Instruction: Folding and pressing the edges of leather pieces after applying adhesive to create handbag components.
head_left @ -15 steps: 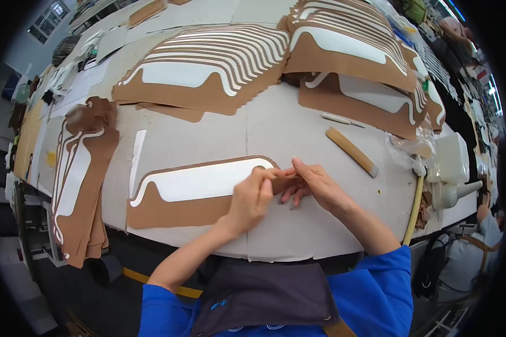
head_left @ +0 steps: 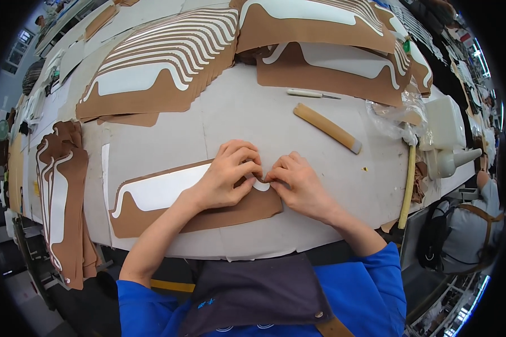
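A brown sheet [head_left: 236, 218], perhaps leather, lies along the near side of the table, with a shaped white layer [head_left: 157, 191] on its face. My left hand [head_left: 226, 178] rests over the sheet's right part, fingers bent and pinching its upper right edge. Close beside it, my right hand [head_left: 298, 182] pinches the same edge at the right corner, thumb and fingertips together. The edge looks folded up between the two hands. My fingers partly hide the fold and the white layer's right end.
Overlapping brown-and-white sheets [head_left: 126, 81] spread at the back left, with another stack [head_left: 315, 31] at the back right. More sheets [head_left: 70, 224] hang over the left edge. An awl [head_left: 305, 92], a tan bar [head_left: 326, 128] and a white bottle [head_left: 447, 126] lie to the right.
My right hand, earlier spread with its thumb up, has closed into a pinch at the sheet's edge. My left fingers have come down onto the sheet. The whole view has shifted slightly.
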Available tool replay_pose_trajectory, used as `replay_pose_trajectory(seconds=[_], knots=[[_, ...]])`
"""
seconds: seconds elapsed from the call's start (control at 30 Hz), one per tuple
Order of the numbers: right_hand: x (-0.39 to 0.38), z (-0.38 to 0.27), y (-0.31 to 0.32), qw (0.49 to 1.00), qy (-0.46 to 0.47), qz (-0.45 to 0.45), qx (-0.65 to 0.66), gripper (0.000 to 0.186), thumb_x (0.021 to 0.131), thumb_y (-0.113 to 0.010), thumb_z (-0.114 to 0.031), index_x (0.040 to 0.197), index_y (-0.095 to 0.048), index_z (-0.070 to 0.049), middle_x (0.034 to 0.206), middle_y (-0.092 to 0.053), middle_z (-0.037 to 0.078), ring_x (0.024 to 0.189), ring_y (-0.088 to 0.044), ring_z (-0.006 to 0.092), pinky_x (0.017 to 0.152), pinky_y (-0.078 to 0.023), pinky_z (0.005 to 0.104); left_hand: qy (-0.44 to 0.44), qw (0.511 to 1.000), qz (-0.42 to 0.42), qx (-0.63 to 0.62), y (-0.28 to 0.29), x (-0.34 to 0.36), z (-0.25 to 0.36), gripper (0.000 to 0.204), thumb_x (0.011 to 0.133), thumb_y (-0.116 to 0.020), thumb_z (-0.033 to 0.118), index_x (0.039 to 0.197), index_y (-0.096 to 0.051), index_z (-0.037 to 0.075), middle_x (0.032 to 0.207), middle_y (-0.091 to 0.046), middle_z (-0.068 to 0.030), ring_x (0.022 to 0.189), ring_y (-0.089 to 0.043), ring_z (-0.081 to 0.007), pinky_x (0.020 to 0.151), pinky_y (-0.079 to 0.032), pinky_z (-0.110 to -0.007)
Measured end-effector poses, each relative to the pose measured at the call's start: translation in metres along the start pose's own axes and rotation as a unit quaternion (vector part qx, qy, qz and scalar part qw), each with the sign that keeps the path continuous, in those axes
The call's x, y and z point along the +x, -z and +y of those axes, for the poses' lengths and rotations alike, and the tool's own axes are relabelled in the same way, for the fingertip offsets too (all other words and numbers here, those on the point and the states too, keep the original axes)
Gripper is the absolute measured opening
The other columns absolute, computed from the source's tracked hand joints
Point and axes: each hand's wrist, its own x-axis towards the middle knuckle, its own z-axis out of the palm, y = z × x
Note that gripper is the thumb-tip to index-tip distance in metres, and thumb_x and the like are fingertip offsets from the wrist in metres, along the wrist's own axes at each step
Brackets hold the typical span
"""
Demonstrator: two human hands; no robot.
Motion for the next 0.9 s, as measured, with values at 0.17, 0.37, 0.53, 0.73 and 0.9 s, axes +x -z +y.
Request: replay_pose_trajectory(seconds=[0.17, 0.37, 0.53, 0.73, 0.9], knots=[[0.0, 0.0, -0.003, 1.0, -0.026, -0.009, 0.002, 0.011, 0.088, -0.071, -0.007, 0.097, -0.077, -0.01, 0.1, -0.063, 0.003, 0.103, -0.053, 0.0252, 0.09, -0.04, 0.0402, -0.001, 0.998, -0.032, -0.05, 0.002, 0.002, -0.008, 0.018, 0.084, -0.076, 0.001, 0.098, -0.068, 0.009, 0.113, -0.061, -0.006, 0.131, -0.054, -0.0289, 0.12, -0.036, -0.053], [0.008, -0.008, 0.007, 0.999, -0.034, -0.025, 0.022, 0.008, 0.089, -0.073, -0.01, 0.096, -0.078, -0.01, 0.097, -0.064, 0.001, 0.102, -0.054, 0.0239, 0.088, -0.038, 0.0399, -0.008, 0.999, -0.023, -0.041, 0.0, -0.003, -0.011, 0.015, 0.086, -0.076, 0.002, 0.096, -0.068, 0.009, 0.108, -0.061, -0.0057, 0.124, -0.057, -0.0267, 0.122, -0.036, -0.056], [0.008, -0.009, -0.009, 0.999, -0.039, -0.013, -0.007, 0.007, 0.091, -0.072, -0.01, 0.095, -0.077, -0.01, 0.095, -0.065, 0.0, 0.101, -0.055, 0.0241, 0.089, -0.038, 0.0394, -0.016, 0.999, -0.013, -0.036, -0.001, -0.003, -0.013, 0.016, 0.086, -0.077, 0.003, 0.099, -0.069, 0.008, 0.107, -0.061, -0.0063, 0.122, -0.058, -0.0271, 0.12, -0.038, -0.055], [-0.004, -0.014, -0.019, 0.997, -0.053, 0.057, 0.007, 0.011, 0.089, -0.073, -0.003, 0.097, -0.077, -0.009, 0.1, -0.066, 0.001, 0.103, -0.056, 0.0242, 0.091, -0.038, 0.0401, -0.019, 0.998, -0.03, -0.055, 0.007, 0.002, -0.018, 0.013, 0.09, -0.076, 0.008, 0.102, -0.072, 0.009, 0.106, -0.06, -0.0058, 0.122, -0.057, -0.027, 0.119, -0.039, -0.054], [-0.008, -0.019, -0.025, 0.992, -0.071, 0.104, -0.012, 0.015, 0.084, -0.074, 0.0, 0.095, -0.076, -0.009, 0.098, -0.063, 0.001, 0.105, -0.055, 0.0245, 0.091, -0.037, 0.0405, -0.024, 0.995, -0.059, -0.07, 0.008, 0.002, -0.024, 0.01, 0.091, -0.075, 0.009, 0.101, -0.074, 0.012, 0.105, -0.059, -0.0034, 0.122, -0.057, -0.0265, 0.119, -0.038, -0.053]])
